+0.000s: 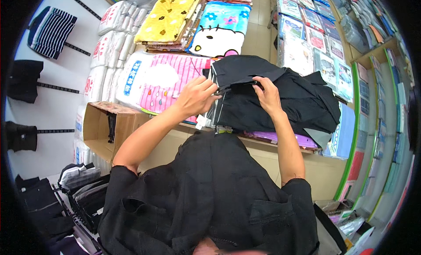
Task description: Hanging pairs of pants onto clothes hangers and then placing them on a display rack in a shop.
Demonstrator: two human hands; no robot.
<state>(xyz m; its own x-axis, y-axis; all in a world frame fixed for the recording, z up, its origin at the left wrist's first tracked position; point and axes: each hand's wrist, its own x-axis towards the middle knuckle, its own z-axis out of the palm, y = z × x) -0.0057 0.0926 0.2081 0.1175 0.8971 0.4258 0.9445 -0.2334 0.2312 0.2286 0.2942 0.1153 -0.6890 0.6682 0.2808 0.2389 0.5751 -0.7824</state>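
Observation:
A pair of black trousers (279,107) lies across the stacked bedding in front of me, its waistband to the left. Inside the waistband a pale lining with stripes (216,107) shows. My left hand (198,94) pinches the waistband edge near the front opening, its fingertips partly hidden by the hand itself. With thumb and forefinger, my right hand (268,93) grips a fold of the black cloth further along; a small dark piece shows at the fingertips. A white paper tag (201,122) hangs below the waistband, under my left wrist.
Left of the trousers lies a pink striped blanket (164,77) in clear wrap. Folded yellow (167,16) and blue (218,28) blankets sit behind. An open cardboard box (98,128) stands at left, packaged bedding (306,38) at right. Black garments hang on a rack (87,189) at lower left.

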